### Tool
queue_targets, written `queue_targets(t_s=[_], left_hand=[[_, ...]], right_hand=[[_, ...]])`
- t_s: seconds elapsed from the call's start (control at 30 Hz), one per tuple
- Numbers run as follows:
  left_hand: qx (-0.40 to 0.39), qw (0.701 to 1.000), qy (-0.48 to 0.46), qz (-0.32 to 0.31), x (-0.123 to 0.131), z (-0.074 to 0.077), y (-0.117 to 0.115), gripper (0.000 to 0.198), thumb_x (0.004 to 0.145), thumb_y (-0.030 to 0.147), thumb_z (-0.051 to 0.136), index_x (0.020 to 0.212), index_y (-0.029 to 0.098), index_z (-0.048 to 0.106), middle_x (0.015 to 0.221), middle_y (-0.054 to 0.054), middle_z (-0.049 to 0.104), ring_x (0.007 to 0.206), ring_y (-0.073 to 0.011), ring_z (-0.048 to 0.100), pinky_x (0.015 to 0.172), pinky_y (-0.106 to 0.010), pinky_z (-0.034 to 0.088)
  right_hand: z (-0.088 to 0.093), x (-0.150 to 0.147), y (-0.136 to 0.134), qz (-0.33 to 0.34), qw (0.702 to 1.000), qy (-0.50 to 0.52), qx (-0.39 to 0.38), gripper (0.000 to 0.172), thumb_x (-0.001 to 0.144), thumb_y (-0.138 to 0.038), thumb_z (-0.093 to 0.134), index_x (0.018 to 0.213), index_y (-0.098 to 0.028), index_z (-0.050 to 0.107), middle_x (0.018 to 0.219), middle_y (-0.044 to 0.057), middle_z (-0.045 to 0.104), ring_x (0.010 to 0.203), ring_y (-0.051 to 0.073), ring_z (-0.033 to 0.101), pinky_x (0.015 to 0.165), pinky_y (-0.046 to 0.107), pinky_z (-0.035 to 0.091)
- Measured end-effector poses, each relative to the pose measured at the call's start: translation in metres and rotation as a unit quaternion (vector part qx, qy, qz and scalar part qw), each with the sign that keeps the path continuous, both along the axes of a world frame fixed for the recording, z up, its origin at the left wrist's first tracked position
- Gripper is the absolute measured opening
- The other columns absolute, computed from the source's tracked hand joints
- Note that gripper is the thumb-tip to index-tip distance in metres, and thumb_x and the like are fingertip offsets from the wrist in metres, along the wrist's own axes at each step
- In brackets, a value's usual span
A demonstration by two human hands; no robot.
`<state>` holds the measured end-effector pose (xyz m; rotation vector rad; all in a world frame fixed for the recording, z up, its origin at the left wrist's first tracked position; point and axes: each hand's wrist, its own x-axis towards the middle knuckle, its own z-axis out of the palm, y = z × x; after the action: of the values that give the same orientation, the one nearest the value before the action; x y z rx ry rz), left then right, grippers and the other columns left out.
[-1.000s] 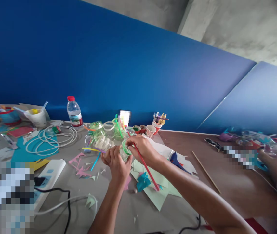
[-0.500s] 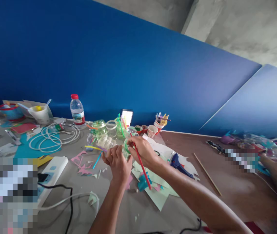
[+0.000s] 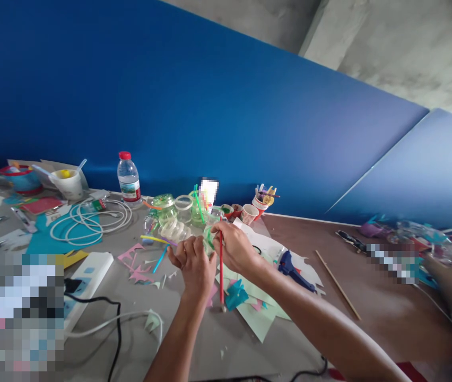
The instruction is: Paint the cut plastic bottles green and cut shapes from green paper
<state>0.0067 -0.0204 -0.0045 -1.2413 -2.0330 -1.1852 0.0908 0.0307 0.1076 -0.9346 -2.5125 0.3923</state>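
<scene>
My left hand [image 3: 196, 265] has its fingers curled around a clear plastic piece [image 3: 209, 240] with green on it; much of the piece is hidden by my hands. My right hand [image 3: 234, 244] pinches a thin red stick [image 3: 221, 270], now nearly upright in view, its upper tip against or close to the piece. I cannot make out that tip. Just beyond my left fingers are a ribbed clear plastic piece [image 3: 174, 230] and a yellow straw [image 3: 152, 239]. Crumpled blue paper [image 3: 236, 295] lies below my right hand.
Green plastic containers [image 3: 166, 208], small paper cups [image 3: 249, 213] and a cup of sticks [image 3: 263, 204] stand behind. At right are a blue glue gun [image 3: 293, 270] and a wooden stick [image 3: 337, 284]. A power strip [image 3: 90, 276] and cables lie left. Another person's hand [image 3: 444, 273] is far right.
The red stick's lower end has swung left, from slanting to nearly upright. My right hand has turned slightly with it. My left hand stays almost in place; the view shifts slightly.
</scene>
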Motion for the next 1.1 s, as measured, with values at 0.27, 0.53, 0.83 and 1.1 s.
queue_targets(t_s=[0.27,0.53,0.83,1.1], left_hand=[[0.007,1.0,0.001,-0.009,0.003,-0.002,0.003,0.041,0.079,0.024,0.063,0.118,0.014,0.055,0.115,-0.017,0.062,0.117,-0.0341,0.049,0.106,-0.064,0.015],[0.043,0.999,-0.001,-0.011,0.003,0.0,0.005,0.067,0.079,0.046,0.064,0.131,0.008,0.045,0.122,-0.025,0.056,0.122,-0.0382,0.044,0.105,-0.06,0.017],[0.057,0.996,-0.071,-0.013,-0.005,-0.005,0.01,0.071,0.081,0.057,0.055,0.131,0.008,0.045,0.125,-0.026,0.053,0.123,-0.0386,0.044,0.105,-0.06,0.014],[0.054,0.997,-0.051,-0.003,-0.007,-0.009,0.011,0.068,0.081,0.052,0.058,0.131,0.008,0.044,0.125,-0.025,0.053,0.123,-0.0381,0.044,0.106,-0.06,0.016]], right_hand=[[-0.004,0.004,0.006,0.019,0.999,0.026,0.031,0.023,0.073,-0.008,0.047,0.092,-0.016,0.055,0.074,0.005,0.06,0.073,0.02,0.053,0.067,0.028,0.04],[-0.001,0.01,0.03,0.024,0.996,0.046,0.074,0.019,0.076,-0.01,0.048,0.092,-0.017,0.056,0.078,0.005,0.059,0.077,0.02,0.053,0.07,0.028,0.04],[0.009,0.016,0.075,0.031,0.99,-0.008,0.141,0.024,0.078,-0.01,0.05,0.1,-0.017,0.055,0.082,0.006,0.056,0.081,0.02,0.05,0.069,0.028,0.037],[0.016,0.006,0.083,0.051,0.987,-0.089,0.122,0.025,0.077,-0.007,0.051,0.099,-0.017,0.056,0.082,0.006,0.059,0.083,0.02,0.05,0.066,0.027,0.033]])
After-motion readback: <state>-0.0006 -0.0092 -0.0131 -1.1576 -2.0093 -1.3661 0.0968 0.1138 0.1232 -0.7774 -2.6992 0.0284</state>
